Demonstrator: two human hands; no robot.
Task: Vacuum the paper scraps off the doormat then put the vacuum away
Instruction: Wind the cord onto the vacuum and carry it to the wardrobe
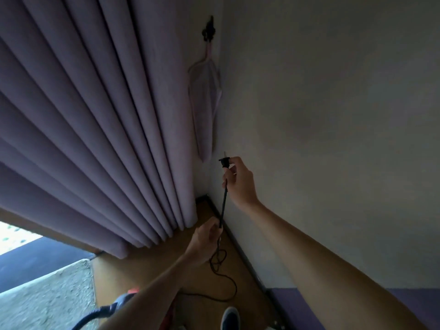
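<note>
My right hand point(239, 181) pinches the vacuum's black plug point(224, 162) up in the room corner, prongs pointing away from me. The black cord point(223, 206) runs taut from the plug down to my left hand point(205, 241), which grips it lower down. Below that hand the cord falls in loose loops point(220, 265) onto the wooden floor point(147, 275). The vacuum body point(125, 300), dark with a red part, and its black hose point(91, 317) show at the bottom, partly hidden by my left forearm. The doormat and paper scraps are out of view.
A mauve pleated curtain point(95, 139) fills the left. Its tieback point(204, 103) hangs from a black wall hook point(209, 29). A plain wall point(333, 139) with a dark baseboard point(242, 253) is on the right. A grey rug point(42, 298) lies bottom left; a dark shoe point(229, 317) is below.
</note>
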